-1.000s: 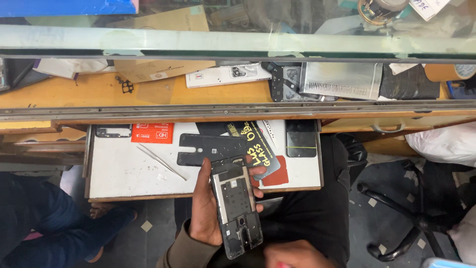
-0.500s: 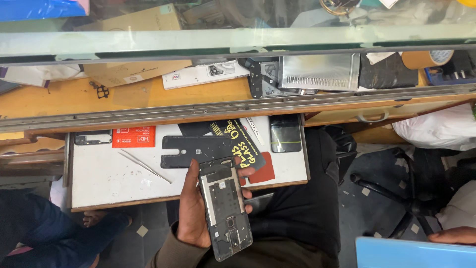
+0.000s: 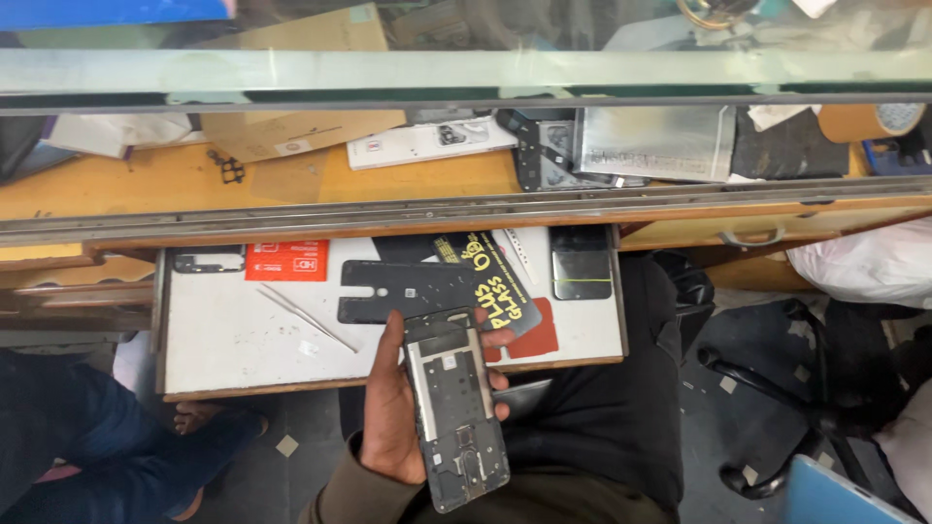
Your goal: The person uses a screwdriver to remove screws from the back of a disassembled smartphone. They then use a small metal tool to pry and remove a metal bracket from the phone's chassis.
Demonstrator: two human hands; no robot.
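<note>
My left hand (image 3: 386, 412) grips an opened phone body (image 3: 454, 412), its inner frame and parts facing up, just in front of a white pull-out tray (image 3: 223, 340). On the tray lie a black back cover (image 3: 403, 291), thin metal tweezers (image 3: 306, 316), a red packet (image 3: 286, 261), a black packet with yellow lettering (image 3: 493, 283) and a dark phone (image 3: 581, 262). My right hand is out of the picture. A blue flat object (image 3: 845, 490) shows at the bottom right corner.
A glass counter top (image 3: 466, 73) spans the upper view. The wooden shelf (image 3: 146, 180) under it holds a cardboard box (image 3: 291, 131), a booklet, a black frame and a silver sheet (image 3: 655, 144). A chair base (image 3: 777, 388) and white bag (image 3: 864, 267) stand right; another person's legs (image 3: 68, 437) left.
My right hand, seen at the bottom edge a second ago, has left the view. The phone body stays in my left hand. A blue flat object has come in at the bottom right.
</note>
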